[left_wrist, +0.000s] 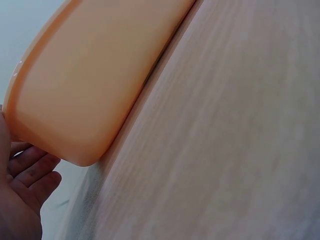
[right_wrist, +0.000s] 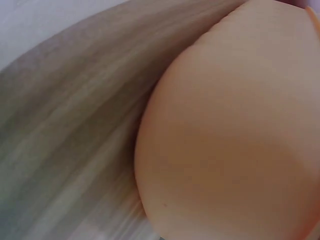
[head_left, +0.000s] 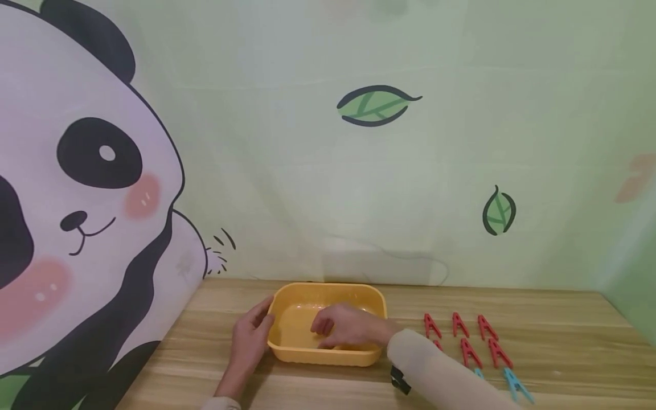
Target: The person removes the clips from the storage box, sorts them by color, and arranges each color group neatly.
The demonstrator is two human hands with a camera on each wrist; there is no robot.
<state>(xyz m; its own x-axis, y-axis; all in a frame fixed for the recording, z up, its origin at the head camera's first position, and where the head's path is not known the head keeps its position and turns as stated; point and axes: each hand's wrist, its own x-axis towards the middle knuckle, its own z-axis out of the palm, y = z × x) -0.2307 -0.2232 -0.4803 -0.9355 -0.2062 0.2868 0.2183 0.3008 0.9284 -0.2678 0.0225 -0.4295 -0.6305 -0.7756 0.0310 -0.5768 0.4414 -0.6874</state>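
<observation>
A yellow plastic basin (head_left: 328, 357) sits on the wooden table. My left hand (head_left: 249, 336) is at its left end, thumb and fingers against the outer wall by the rim. In the left wrist view the fingers (left_wrist: 44, 187) of that hand lie loosely bent beside the basin's rounded end (left_wrist: 80, 95). Over the front wall, my right hand (head_left: 353, 326) reaches inside the basin, its fingers bent downward and the thumb apart from them; nothing shows between them. The right wrist view is filled mostly by the basin's outer wall (right_wrist: 225, 140).
Right of the basin lie several red clothespins (head_left: 471, 353) in rows. A light blue clothespin (head_left: 517, 385) lies nearer the front, and another is partly covered by the right sleeve (head_left: 435, 370). Behind the table hangs a green backdrop (head_left: 287, 171) with a panda and leaves.
</observation>
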